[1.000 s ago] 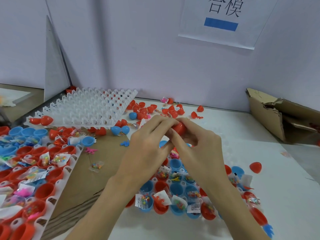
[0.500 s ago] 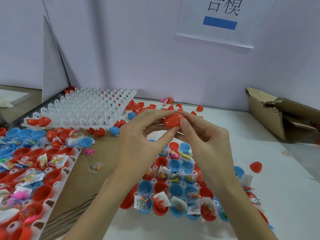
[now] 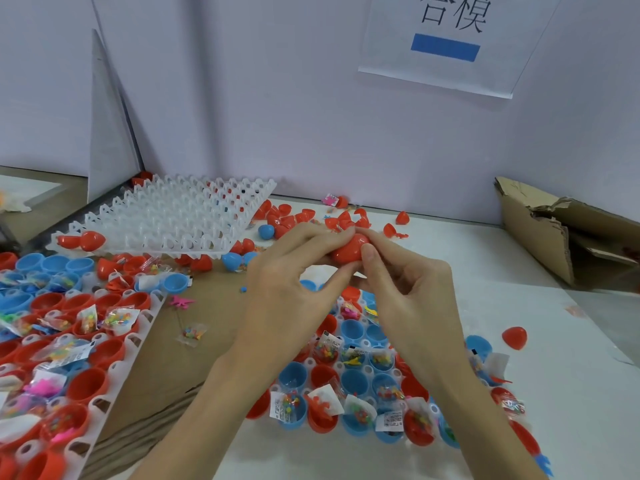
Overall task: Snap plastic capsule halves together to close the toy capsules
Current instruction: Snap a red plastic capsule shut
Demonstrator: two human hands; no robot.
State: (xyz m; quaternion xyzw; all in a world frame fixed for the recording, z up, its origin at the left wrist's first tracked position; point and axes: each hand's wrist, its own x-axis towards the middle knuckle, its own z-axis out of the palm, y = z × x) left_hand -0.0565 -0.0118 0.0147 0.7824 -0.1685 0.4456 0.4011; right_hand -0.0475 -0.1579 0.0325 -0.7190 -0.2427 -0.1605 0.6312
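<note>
Both hands pinch one red capsule [image 3: 348,251] above the table. My left hand [image 3: 287,299] grips it from the left with thumb and fingertips. My right hand [image 3: 412,292] holds it from the right, thumb on its front. Under the hands lies a white tray [image 3: 363,342] of open red and blue capsule halves, many holding small bagged toys. Its middle is hidden by my hands. Loose red halves [image 3: 294,216] lie scattered behind.
A second filled tray [image 3: 114,372] sits on brown cardboard at the left. An empty white grid tray [image 3: 180,220] lies at the back left. A torn cardboard box [image 3: 540,233] stands at the right. A single red half [image 3: 515,337] lies on the white table.
Both hands have lifted the red capsule up and away from the tray. The fingers have shifted around it, showing more of the red shell.
</note>
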